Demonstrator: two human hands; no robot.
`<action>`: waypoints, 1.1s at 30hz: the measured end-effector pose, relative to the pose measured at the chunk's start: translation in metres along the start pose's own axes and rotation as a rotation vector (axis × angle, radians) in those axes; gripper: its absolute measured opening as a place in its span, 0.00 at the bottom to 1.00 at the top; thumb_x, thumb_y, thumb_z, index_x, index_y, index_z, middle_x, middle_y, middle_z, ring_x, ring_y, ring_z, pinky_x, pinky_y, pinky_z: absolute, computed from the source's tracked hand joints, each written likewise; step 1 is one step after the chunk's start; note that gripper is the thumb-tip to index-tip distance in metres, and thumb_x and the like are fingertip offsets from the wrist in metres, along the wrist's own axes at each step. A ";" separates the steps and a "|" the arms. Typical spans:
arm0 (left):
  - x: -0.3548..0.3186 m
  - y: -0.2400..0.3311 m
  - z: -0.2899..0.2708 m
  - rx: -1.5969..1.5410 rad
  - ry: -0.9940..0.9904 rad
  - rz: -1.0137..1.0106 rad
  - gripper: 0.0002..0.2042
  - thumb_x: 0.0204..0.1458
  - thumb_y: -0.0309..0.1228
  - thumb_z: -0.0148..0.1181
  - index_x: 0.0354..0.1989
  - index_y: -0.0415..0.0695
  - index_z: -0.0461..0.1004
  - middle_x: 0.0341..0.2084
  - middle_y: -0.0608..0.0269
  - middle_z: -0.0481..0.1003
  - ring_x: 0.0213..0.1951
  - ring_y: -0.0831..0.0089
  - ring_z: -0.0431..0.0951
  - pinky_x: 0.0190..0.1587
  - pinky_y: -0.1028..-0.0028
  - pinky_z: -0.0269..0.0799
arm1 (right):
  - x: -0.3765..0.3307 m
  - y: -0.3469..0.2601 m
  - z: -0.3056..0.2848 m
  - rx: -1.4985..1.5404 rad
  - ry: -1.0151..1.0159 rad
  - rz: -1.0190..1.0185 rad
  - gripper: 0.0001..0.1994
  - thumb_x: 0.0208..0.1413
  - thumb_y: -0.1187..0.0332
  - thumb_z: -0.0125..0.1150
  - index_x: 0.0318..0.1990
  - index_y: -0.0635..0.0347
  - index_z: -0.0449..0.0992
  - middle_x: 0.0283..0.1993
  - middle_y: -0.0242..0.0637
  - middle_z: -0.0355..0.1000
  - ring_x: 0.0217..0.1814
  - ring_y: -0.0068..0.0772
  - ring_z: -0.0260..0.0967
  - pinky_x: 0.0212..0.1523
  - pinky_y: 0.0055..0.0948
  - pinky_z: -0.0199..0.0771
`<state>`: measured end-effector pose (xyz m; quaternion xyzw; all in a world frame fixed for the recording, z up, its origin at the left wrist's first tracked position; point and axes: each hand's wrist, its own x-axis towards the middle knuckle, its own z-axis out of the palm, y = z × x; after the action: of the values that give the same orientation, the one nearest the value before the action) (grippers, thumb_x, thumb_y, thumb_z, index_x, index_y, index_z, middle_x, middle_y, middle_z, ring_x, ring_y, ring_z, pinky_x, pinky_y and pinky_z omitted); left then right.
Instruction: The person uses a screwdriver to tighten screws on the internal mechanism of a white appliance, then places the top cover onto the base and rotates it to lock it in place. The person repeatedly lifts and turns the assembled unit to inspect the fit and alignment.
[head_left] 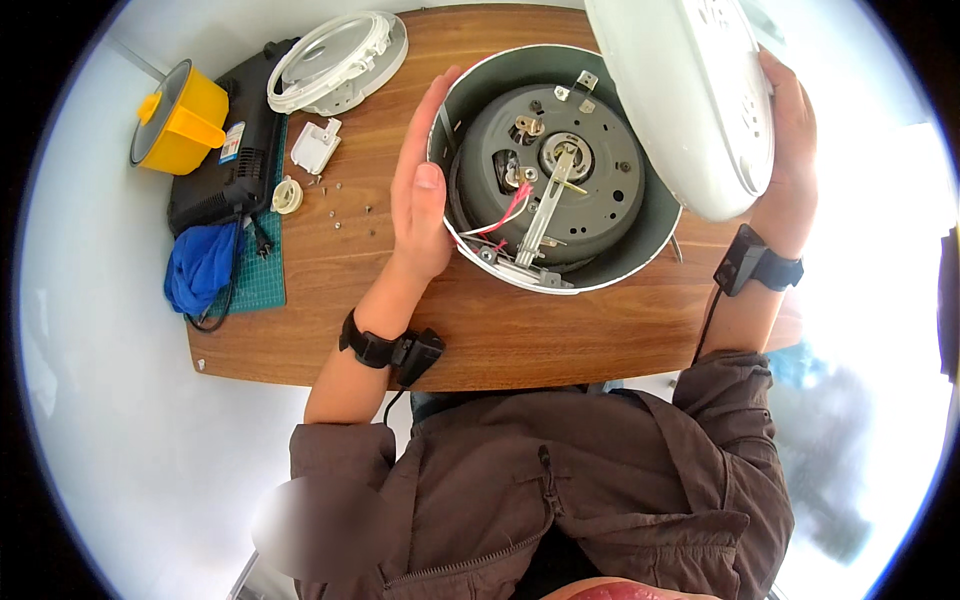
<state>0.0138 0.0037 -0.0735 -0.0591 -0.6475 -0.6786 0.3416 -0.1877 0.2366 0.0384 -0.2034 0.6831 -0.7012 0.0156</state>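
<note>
An upturned round appliance body (628, 262), which looks like a rice cooker, stands on the table with its underside exposed. Inside sit a dark grey metal pan (610, 170), a metal lever bracket (545, 215) and loose pink and white wires (523, 192). My left hand (418, 200) lies along the body's left wall, fingers stretched out and thumb at the rim. At the upper right, my right hand (795, 135) grips the outer edge of a white oval cover (680, 100). This cover is tilted up beside the opening and overlaps its right rim; some right-hand fingers are hidden behind it.
Back left are a white ring-shaped lid (335, 62), a black case (235, 180) and a yellow lidded jug (190, 130). A blue cloth (203, 268) and plug (263, 243) lie by a green mat (265, 285). Several screws (337, 226) lie near small white plastic parts (316, 147).
</note>
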 end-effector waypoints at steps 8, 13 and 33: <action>-0.002 -0.007 -0.002 -0.057 0.019 -0.016 0.46 0.65 0.61 0.46 0.77 0.32 0.44 0.76 0.44 0.50 0.75 0.55 0.56 0.75 0.58 0.55 | 0.001 -0.008 0.003 0.114 0.081 0.173 0.29 0.66 0.52 0.57 0.64 0.69 0.70 0.50 0.50 0.79 0.45 0.32 0.82 0.41 0.26 0.83; -0.003 -0.007 -0.001 -0.057 0.031 -0.016 0.45 0.66 0.59 0.46 0.77 0.33 0.44 0.76 0.45 0.50 0.75 0.55 0.57 0.75 0.58 0.56 | 0.002 0.008 -0.027 -0.975 -0.095 -0.889 0.29 0.66 0.50 0.60 0.63 0.67 0.72 0.50 0.46 0.80 0.46 0.31 0.81 0.43 0.27 0.82; -0.002 -0.004 0.002 -0.021 0.061 -0.011 0.43 0.68 0.57 0.42 0.76 0.29 0.45 0.75 0.43 0.54 0.73 0.56 0.60 0.73 0.59 0.59 | 0.005 0.009 -0.005 0.085 0.027 0.152 0.28 0.67 0.52 0.56 0.64 0.66 0.72 0.52 0.49 0.80 0.50 0.28 0.81 0.46 0.22 0.81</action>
<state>0.0119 0.0060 -0.0775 -0.0384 -0.6302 -0.6887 0.3565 -0.1965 0.2394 0.0312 -0.1408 0.6664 -0.7289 0.0682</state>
